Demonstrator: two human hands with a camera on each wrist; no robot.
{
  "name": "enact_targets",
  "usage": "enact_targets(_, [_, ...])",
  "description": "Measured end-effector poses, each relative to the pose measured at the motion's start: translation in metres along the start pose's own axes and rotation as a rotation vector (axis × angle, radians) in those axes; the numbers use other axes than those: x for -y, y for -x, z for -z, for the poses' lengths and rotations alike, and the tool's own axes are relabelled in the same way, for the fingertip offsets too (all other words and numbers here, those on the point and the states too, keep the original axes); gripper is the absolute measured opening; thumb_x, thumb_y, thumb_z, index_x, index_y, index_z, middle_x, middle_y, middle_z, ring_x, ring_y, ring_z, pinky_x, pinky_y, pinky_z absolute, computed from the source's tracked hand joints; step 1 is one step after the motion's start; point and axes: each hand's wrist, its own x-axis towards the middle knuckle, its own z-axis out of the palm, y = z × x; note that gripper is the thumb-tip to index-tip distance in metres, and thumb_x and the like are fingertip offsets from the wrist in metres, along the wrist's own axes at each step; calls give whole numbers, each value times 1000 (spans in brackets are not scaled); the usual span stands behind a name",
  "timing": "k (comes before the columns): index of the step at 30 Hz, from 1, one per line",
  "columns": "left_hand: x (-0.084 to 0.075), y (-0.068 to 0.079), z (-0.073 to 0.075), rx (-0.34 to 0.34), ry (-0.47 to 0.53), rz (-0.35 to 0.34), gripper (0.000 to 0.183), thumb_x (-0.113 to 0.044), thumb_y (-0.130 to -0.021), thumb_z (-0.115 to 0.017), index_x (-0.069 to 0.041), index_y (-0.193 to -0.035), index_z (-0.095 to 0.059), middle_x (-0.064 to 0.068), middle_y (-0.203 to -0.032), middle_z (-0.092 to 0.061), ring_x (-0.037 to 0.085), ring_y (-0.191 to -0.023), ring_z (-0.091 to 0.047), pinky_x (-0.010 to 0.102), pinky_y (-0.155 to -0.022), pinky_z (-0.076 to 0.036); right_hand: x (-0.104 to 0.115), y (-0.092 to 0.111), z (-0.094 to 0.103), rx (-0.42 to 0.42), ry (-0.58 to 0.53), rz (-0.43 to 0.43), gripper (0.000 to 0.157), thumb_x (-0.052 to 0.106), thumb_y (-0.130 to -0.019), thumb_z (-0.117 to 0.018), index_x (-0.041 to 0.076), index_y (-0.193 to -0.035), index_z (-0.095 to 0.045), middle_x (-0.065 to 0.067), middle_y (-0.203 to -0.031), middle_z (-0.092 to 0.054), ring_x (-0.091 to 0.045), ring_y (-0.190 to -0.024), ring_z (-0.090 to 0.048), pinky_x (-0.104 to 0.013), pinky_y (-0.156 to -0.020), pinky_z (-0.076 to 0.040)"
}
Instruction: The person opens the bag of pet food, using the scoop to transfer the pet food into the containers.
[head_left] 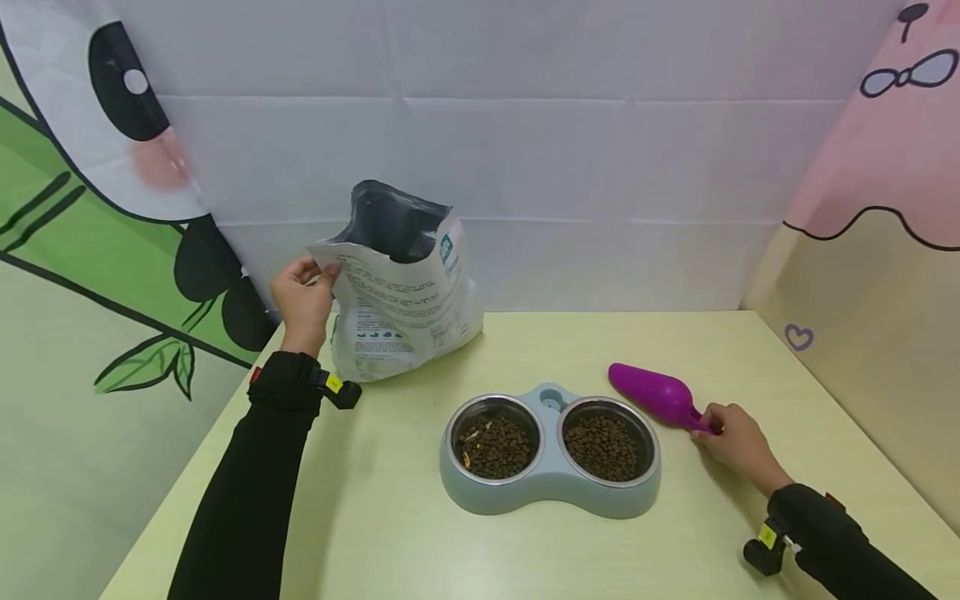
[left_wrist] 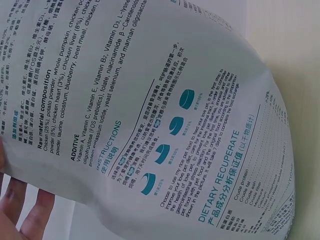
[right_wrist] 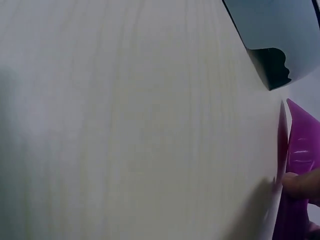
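A white pet food bag [head_left: 405, 308] stands on the table at the back left, its top gaping and showing a silvery grey inside. The left hand [head_left: 305, 300] pinches the bag's upper left edge between thumb and fingers. Printed feeding text covers the side of the bag [left_wrist: 165, 120] in the left wrist view. Over on the right, the right hand [head_left: 738, 446] grips the handle of a purple scoop [head_left: 660, 393], which lies at table level with its rounded back up. The right wrist view shows the thumb against the scoop [right_wrist: 302, 155].
A blue-grey double feeder [head_left: 551, 492] stands at the table's middle, left of the scoop. Brown kibble fills part of its left bowl [head_left: 455, 433] and right bowl [head_left: 649, 433]; yellowish bits lie in the left one. Behind the table [head_left: 540, 358] hangs a printed cloth.
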Motion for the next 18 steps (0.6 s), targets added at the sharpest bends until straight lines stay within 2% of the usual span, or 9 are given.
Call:
enact_targets(3, [1,-1,0,-7,-21,-15,21,-19,-81,-67,-10,-99,-64,2,-98,-64,13,-82,-56,16,-57,-44,-1,1,-3,-35,9,28,15,9,-77,-67,9,-75,-52,-5,-70,-40,-21,-68,-36,-33,-57,-27])
enact_targets(7, [1,0,0,-14,-35,-20,20,-19,-81,-67,-10,-99,-64,2,-97,-64,13,-77,-56,16,-55,-43,-1,1,-6,-62,17,43,14,7,-76,-67,9,-74,-53,-4,-68,-40,-21,-68,-35,-33,-57,-27])
enact_targets(13, [0,-1,-1,-13,-24,-20,20,-19,-81,-67,-11,-99,-64,2,-98,-63,15,-72,-56,17,-54,-41,0,1,-7,-71,24,35,12,7,-76,-66,7,-76,-54,-5,-69,-41,-22,-69,-36,-34,-57,-27])
enact_targets(18, [1,0,-2,-11,-34,-30,22,-19,-81,-66,-11,-101,-63,2,-100,-62,14,-77,-56,19,-59,-43,0,0,-7,-69,22,14,12,8,-76,-67,5,-78,-56,-5,-70,-41,-23,-70,-36,-34,-58,-28])
